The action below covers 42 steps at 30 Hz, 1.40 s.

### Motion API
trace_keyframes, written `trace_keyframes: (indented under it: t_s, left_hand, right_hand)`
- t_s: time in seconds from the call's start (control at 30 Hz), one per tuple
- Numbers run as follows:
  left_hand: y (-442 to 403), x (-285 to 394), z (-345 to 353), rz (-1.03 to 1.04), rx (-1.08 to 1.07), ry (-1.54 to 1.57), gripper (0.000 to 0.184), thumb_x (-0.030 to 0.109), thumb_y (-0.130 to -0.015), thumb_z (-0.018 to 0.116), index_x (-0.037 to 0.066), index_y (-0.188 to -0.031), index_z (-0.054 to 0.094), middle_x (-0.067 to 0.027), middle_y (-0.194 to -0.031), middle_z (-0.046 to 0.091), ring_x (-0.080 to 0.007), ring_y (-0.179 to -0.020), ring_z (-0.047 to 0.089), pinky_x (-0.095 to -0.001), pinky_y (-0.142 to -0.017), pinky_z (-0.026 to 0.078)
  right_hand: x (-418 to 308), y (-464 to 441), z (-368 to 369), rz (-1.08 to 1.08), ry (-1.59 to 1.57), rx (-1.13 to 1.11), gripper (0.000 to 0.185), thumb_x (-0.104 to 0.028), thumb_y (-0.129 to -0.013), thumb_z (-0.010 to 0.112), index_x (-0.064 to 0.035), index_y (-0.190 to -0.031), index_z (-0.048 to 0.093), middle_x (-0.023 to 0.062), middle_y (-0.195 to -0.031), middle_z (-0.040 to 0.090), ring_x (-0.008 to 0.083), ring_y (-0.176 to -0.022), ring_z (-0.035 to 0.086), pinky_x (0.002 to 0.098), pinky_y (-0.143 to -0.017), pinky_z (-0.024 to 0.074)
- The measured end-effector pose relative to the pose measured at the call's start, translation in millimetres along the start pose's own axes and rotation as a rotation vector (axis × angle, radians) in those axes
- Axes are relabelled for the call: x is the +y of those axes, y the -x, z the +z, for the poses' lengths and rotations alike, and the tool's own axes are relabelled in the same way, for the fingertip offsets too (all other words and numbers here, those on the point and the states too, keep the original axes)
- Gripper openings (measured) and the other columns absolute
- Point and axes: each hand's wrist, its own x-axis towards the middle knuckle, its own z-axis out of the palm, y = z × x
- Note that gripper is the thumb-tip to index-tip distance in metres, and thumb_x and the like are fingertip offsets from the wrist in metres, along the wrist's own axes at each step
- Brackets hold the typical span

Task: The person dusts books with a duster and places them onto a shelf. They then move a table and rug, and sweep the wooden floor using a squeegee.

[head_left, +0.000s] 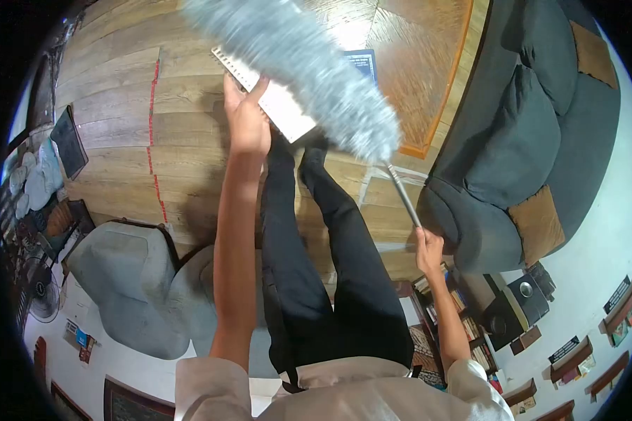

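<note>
My left hand (pixel 249 119) is closed on a white notebook (pixel 286 116) with punched holes along its far edge. The notebook is tilted, and the duster covers part of it. In my right hand (pixel 429 250) is the thin metal handle of a fluffy grey-blue duster (pixel 323 67), fingers wrapped round the handle's end. The duster head lies across the notebook's upper side, blurred by motion; whether it touches the page I cannot tell. Behind the duster, a dark blue book (pixel 361 64) shows on the wooden table (pixel 425 70).
A dark grey sofa (pixel 541 140) with brown cushions (pixel 536 223) stands on the right. Grey armchairs (pixel 130 281) are at the lower left. Red tape (pixel 152 126) runs along the wood floor (pixel 112 63). Shelves with books (pixel 463 309) and a fan (pixel 43 295) are behind.
</note>
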Motion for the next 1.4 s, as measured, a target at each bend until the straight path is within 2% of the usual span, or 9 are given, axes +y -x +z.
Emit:
trace_keyframes:
  t_s: [0.07, 0.23, 0.33, 0.43, 0.47, 0.73, 0.97, 1.27, 1.4]
  left_hand:
    - [9.6, 14.1, -0.8, -0.099, -0.084, -0.061, 0.053, -0.007, -0.092, 0.049, 0.0, -0.142, 0.03, -0.0157, -0.132, 0.05, -0.0227, -0.119, 0.052, -0.0337, -0.096, 0.046]
    - [25.2, 7.0, -16.2, -0.221, -0.253, 0.082, 0.049, 0.005, -0.098, 0.043, -0.004, -0.143, 0.027, -0.0181, -0.139, 0.045, -0.0251, -0.128, 0.046, -0.035, -0.105, 0.04]
    - [18.8, -0.2, -14.8, -0.255, -0.195, 0.173, 0.047, 0.009, -0.099, 0.04, -0.002, -0.143, 0.03, -0.0157, -0.138, 0.047, -0.0263, -0.128, 0.047, -0.0393, -0.107, 0.038]
    - [-0.1, -14.0, -43.6, -0.351, -0.108, 0.252, 0.035, 0.007, -0.099, 0.043, 0.001, -0.133, 0.043, -0.0122, -0.126, 0.055, -0.0245, -0.113, 0.056, -0.0364, -0.097, 0.046]
    - [-5.7, -25.5, -56.6, -0.223, -0.203, 0.254, 0.032, 0.01, -0.098, 0.047, 0.002, -0.129, 0.047, -0.0114, -0.119, 0.058, -0.0246, -0.106, 0.058, -0.0392, -0.093, 0.049]
    - [24.5, -13.2, -40.5, -0.356, -0.308, 0.369, 0.034, 0.018, -0.097, 0.049, 0.002, -0.126, 0.047, -0.0109, -0.116, 0.058, -0.0234, -0.103, 0.058, -0.0382, -0.089, 0.05]
    - [13.1, -33.7, -26.2, -0.363, -0.274, 0.431, 0.036, 0.025, -0.096, 0.051, 0.002, -0.124, 0.047, -0.0104, -0.113, 0.057, -0.0224, -0.1, 0.058, -0.0374, -0.085, 0.05]
    - [29.0, -18.8, -33.1, -0.367, -0.282, 0.368, 0.041, 0.033, -0.094, 0.054, 0.003, -0.122, 0.047, -0.0099, -0.11, 0.056, -0.0211, -0.096, 0.058, -0.0364, -0.08, 0.051]
    - [21.5, -27.6, -35.5, -0.359, -0.245, 0.425, 0.044, 0.037, -0.094, 0.055, 0.003, -0.121, 0.047, -0.0096, -0.108, 0.055, -0.0205, -0.095, 0.058, -0.0359, -0.078, 0.051]
  right_hand:
    - [-18.7, -8.9, 1.2, 0.057, -0.088, 0.114, 0.055, -0.041, -0.098, 0.049, 0.0019, -0.064, 0.04, 0.0135, -0.053, 0.031, 0.0175, -0.047, 0.032, 0.0389, -0.047, 0.0307]
    - [-42.9, -36.8, -4.8, 0.205, -0.409, 0.118, 0.051, -0.032, -0.1, 0.048, -0.0012, -0.06, 0.038, 0.0011, -0.052, 0.032, 0.0093, -0.05, 0.031, 0.0342, -0.046, 0.0271]
    - [-28.7, -23.8, 0.1, -0.043, -0.217, -0.053, 0.05, -0.031, -0.098, 0.051, 0.0012, -0.062, 0.038, 0.0098, -0.056, 0.026, 0.0127, -0.051, 0.029, 0.0368, -0.047, 0.0281]
    - [-21.5, 3.2, -5.7, -0.048, -0.153, -0.155, 0.053, -0.036, -0.096, 0.053, 0.0022, -0.062, 0.038, 0.0128, -0.057, 0.024, 0.017, -0.052, 0.027, 0.0384, -0.048, 0.0306]
    - [-16.4, 11.4, -7.2, -0.052, -0.156, -0.152, 0.053, -0.036, -0.096, 0.053, 0.0022, -0.062, 0.038, 0.0128, -0.057, 0.024, 0.017, -0.052, 0.027, 0.0384, -0.048, 0.0306]
    - [-66.1, -5.4, 10.3, 0.008, -0.17, -0.162, 0.05, -0.038, -0.093, 0.056, 0.0029, -0.064, 0.049, 0.0227, -0.055, 0.037, 0.0393, -0.048, 0.04, 0.0428, -0.051, 0.0374]
    - [-38.3, 19.0, 13.2, -0.1, -0.084, -0.216, 0.051, -0.04, -0.093, 0.057, 0.0025, -0.066, 0.054, 0.0248, -0.056, 0.045, 0.0438, -0.055, 0.05, 0.0445, -0.053, 0.0404]
    - [-53.5, 8.0, 21.9, 0.114, -0.103, -0.192, 0.051, -0.039, -0.094, 0.055, 0.004, -0.067, 0.053, 0.0257, -0.057, 0.045, 0.045, -0.055, 0.049, 0.045, -0.051, 0.0381]
    - [-22.9, 36.4, 22.6, -0.061, -0.131, -0.217, 0.047, -0.036, -0.094, 0.055, 0.004, -0.07, 0.054, 0.0257, -0.06, 0.046, 0.0459, -0.057, 0.051, 0.045, -0.052, 0.0386]
